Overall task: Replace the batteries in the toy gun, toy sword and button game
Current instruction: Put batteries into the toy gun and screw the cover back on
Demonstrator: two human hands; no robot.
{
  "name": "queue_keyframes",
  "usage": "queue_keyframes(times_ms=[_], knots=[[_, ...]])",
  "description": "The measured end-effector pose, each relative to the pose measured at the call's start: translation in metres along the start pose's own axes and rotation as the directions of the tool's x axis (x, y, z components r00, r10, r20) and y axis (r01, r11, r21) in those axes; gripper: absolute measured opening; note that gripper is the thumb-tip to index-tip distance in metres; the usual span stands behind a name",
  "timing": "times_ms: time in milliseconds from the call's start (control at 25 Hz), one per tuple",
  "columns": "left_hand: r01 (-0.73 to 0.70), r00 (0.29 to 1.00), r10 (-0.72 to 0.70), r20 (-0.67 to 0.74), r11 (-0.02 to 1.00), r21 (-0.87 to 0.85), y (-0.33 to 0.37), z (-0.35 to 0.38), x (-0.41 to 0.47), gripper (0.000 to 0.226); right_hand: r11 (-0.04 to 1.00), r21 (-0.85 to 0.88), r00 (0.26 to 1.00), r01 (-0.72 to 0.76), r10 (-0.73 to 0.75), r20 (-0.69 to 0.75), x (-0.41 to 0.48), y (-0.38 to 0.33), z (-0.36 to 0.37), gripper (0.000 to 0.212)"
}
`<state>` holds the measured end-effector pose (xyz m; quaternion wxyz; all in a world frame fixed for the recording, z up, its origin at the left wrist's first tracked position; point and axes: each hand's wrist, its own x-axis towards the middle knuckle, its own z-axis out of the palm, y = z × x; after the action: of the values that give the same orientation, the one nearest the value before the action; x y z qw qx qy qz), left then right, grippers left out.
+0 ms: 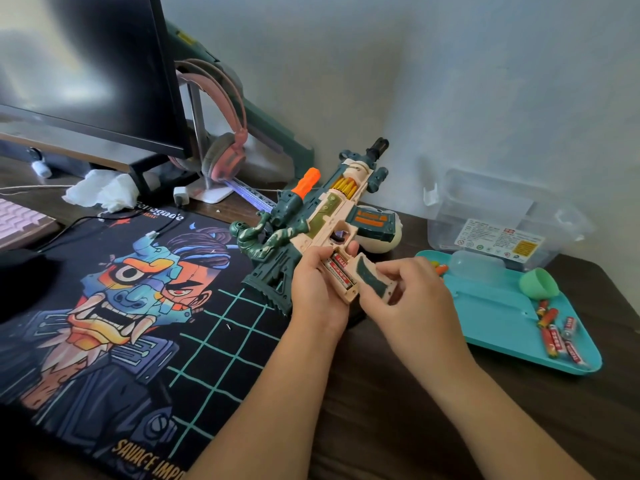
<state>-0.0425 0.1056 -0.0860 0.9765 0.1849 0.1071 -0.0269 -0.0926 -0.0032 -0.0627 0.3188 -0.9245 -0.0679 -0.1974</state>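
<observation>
The left grip [317, 289] was curled round the handle of the toy gun [332, 209], over the tabletop [381, 393], with batteries [341, 270] showing in the open bay. The right grip [412, 289] pinched the cover [372, 278] beside it. Closing it likely meant lining the cover up squarely before pressing. The tray [491, 306] sat near on the right, with bare room nearer the person.

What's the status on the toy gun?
Left hand grips toy gun. Right hand holds battery cover, off; batteries seated in gun. Nothing blocking; loose batteries on tray.
</observation>
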Motion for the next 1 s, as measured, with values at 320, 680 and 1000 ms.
queue_keyframes(times_ms=[320,680,1000], knots=[[-0.031,0.996,0.030,-0.082,1.000,-0.006,0.001,0.003,0.002,0.026,0.999,-0.008,0.999,0.039,-0.039,-0.010,0.001,0.005,0.019,0.035],[0.008,0.998,-0.005,-0.067,0.999,0.049,0.000,0.002,-0.001,0.026,0.987,0.094,0.990,0.132,-0.136,0.032,-0.006,0.012,0.023,0.035],[-0.065,0.998,0.066,-0.012,0.995,0.074,0.007,0.000,0.002,0.042,0.992,0.014,0.816,0.129,-0.114,0.567,0.011,0.017,-0.004,0.060]])
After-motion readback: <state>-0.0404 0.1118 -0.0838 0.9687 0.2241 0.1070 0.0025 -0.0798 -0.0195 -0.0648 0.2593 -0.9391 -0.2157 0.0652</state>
